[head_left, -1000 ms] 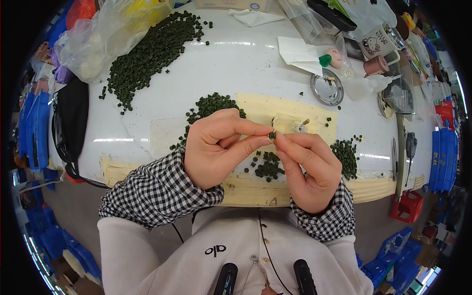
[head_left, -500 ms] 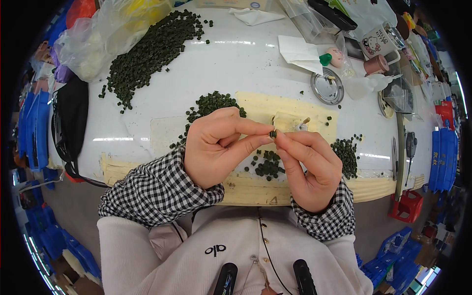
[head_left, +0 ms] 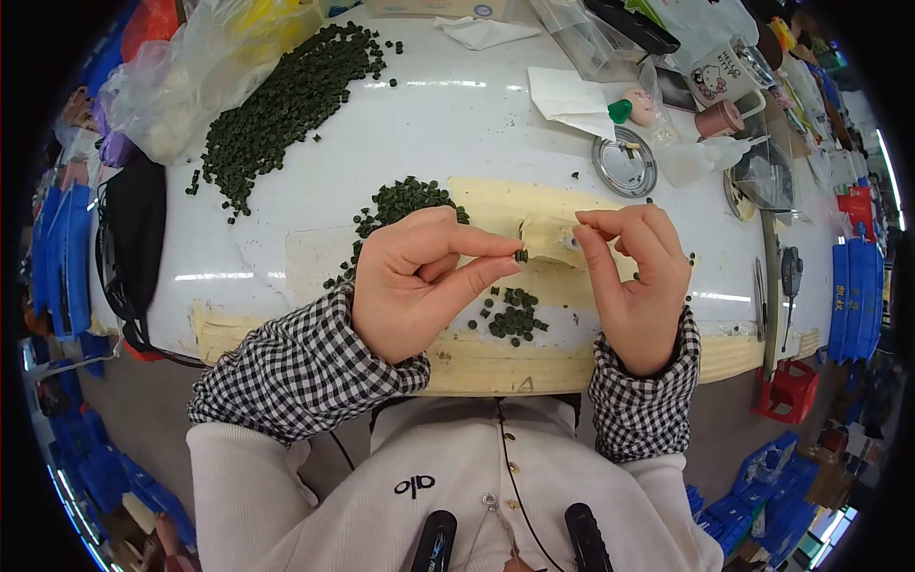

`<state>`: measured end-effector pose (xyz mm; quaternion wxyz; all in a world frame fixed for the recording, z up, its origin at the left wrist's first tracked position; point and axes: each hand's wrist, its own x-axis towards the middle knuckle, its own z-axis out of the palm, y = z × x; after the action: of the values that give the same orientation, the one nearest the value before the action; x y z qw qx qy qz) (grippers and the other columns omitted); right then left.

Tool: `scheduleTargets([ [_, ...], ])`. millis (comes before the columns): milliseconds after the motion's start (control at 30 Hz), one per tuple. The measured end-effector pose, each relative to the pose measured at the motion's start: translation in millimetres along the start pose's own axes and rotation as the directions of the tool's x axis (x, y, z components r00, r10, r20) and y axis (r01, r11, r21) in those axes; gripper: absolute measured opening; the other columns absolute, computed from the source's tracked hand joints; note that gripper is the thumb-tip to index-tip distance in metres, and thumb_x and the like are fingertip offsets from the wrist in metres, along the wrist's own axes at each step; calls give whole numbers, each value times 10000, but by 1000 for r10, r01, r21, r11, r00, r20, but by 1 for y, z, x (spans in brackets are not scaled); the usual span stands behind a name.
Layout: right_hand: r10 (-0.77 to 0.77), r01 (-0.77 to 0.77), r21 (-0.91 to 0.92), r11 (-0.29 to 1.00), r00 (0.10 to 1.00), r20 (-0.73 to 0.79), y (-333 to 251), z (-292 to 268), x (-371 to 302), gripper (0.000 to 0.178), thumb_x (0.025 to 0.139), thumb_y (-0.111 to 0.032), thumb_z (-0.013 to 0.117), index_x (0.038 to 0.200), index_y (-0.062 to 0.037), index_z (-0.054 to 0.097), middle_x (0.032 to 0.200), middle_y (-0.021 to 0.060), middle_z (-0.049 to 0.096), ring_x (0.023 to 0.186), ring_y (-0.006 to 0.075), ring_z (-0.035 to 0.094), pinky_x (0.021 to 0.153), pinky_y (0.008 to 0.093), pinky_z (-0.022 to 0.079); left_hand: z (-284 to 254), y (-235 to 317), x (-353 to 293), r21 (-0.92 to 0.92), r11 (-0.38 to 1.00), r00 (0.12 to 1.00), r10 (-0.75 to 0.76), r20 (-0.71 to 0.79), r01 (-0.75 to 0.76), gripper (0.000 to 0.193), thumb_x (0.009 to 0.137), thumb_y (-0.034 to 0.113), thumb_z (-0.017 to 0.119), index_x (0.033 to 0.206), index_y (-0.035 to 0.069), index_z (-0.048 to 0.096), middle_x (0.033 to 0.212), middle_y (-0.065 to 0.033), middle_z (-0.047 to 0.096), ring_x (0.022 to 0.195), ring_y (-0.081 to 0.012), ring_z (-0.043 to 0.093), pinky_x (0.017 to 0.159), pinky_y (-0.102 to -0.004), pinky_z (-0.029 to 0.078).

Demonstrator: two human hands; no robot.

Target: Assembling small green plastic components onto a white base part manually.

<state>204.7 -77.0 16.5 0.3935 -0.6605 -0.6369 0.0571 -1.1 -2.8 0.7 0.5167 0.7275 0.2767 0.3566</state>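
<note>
My left hand [head_left: 412, 276] pinches a small dark green, bobbin-like piece [head_left: 521, 255] between thumb and forefinger. My right hand [head_left: 643, 276] has thumb and forefinger tips drawn together beside a small whitish holder [head_left: 570, 240] on a yellowish pad [head_left: 486, 195]. Whatever lies between those fingertips, if anything, is hidden. In front of the hands sits a little cluster of the same green pieces [head_left: 515, 316]. A larger heap [head_left: 405, 200] shows behind my left hand. Another group to the right is mostly covered by my right hand.
A big pile of green pieces [head_left: 276, 110] spreads over the back left, next to clear plastic bags [head_left: 191, 95]. A black cloth bag [head_left: 133, 234] hangs at the left edge. At the back right are a round metal lid [head_left: 624, 164], a mug [head_left: 721, 73] and a squeeze bottle [head_left: 691, 162].
My right hand has let go of the green piece and moved right and away from me, to the whitish holder. My left hand still holds the piece in nearly the same place.
</note>
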Motion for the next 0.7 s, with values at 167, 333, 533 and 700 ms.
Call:
scheduleTargets([
  [167, 5, -1, 27, 1000, 990, -138, -9, -7, -4, 131, 758, 0, 725, 882, 0, 682, 792, 89, 585, 728, 203, 573, 644, 299, 455, -1, 4, 0, 31, 999, 999, -12, 30, 11, 200, 783, -20, 729, 979, 21, 720, 619, 58, 346, 572, -48, 331, 544, -209, 299],
  [333, -77, 126, 168, 978, 960, -268, -26, -19, -7, 128, 776, 14, 716, 899, 9, 679, 837, 95, 606, 753, 202, 584, 664, 292, 463, -1, 1, -1, 23, 1000, 999, -3, 43, 2, 215, 775, -24, 733, 982, 32, 725, 613, 61, 356, 572, -49, 331, 532, -213, 284],
  [533, 15, -8, 563, 827, 1000, -8, -20, -2, -7, 113, 936, -63, 576, 985, 38, 577, 902, 104, 628, 828, 145, 614, 743, 257, 500, 0, 4, 0, 58, 998, 997, -17, 75, 12, 223, 765, -24, 739, 977, 45, 731, 613, 60, 356, 573, -49, 326, 526, -220, 268],
  [700, 30, -58, 645, 762, 998, 54, -23, 5, -9, 111, 961, -59, 535, 995, 42, 565, 904, 106, 626, 838, 132, 642, 750, 242, 521, -1, 3, 0, 81, 997, 996, -14, 87, 7, 228, 762, -22, 743, 976, 54, 733, 613, 60, 357, 570, -50, 323, 522, -222, 259],
])
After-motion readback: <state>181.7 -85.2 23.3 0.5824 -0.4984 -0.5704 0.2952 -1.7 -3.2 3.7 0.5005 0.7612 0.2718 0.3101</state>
